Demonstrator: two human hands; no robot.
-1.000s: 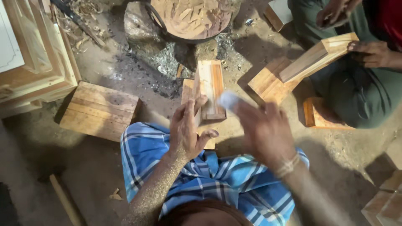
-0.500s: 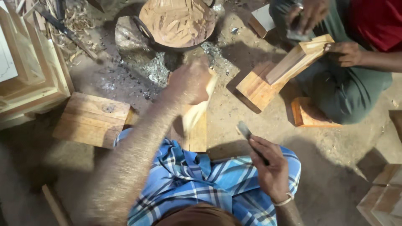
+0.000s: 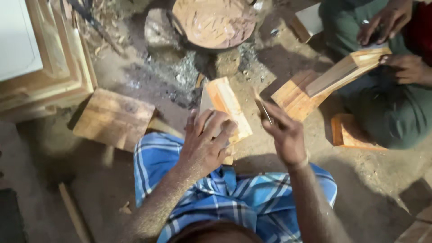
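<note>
My left hand [image 3: 204, 144] grips the near end of a pale wooden block [image 3: 225, 105] that rests tilted over my lap, which is covered by a blue checked cloth [image 3: 225, 193]. Just to the right of the block, my right hand [image 3: 283, 132] is closed on a thin flat tool [image 3: 262, 108] with its tip pointing up and away. The tool's tip is close to the block's right edge, and I cannot tell whether they touch.
A round pan of wood shavings [image 3: 213, 20] sits ahead beside ash. A flat wooden slab [image 3: 112, 119] lies at left near stacked wooden frames [image 3: 49, 67]. At right, another person's hands [image 3: 391, 40] work on a joined wooden piece [image 3: 324, 83].
My left hand drew back from the block's far end to its near end. My right hand rose from my lap with the tool to the block's right side.
</note>
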